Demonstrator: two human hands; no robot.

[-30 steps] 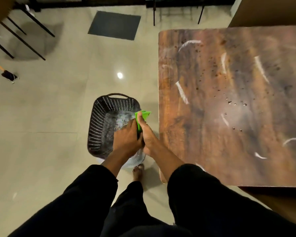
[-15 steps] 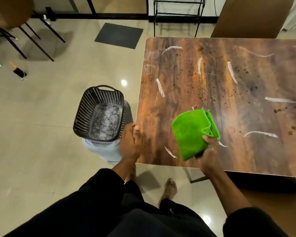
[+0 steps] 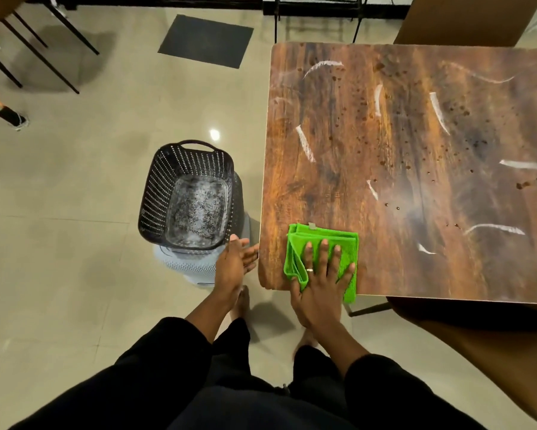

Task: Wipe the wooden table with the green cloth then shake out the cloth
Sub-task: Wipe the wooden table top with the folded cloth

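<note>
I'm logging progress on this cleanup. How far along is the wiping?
Barely started. In hand: the right hand presses the folded cloth flat on the table's near-left corner, while the left hand is cupped open just off the edge. Left: white streaks and dark specks cover most of the top, and the cloth needs shaking out, perhaps over the basket.

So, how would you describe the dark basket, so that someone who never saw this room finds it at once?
Start at the wooden table and look off its left edge to the tiled floor. There stands the dark basket, beside the table's near corner, on top of a pale bin. It alone has perforated walls and a loop handle, with speckled debris inside.
</note>
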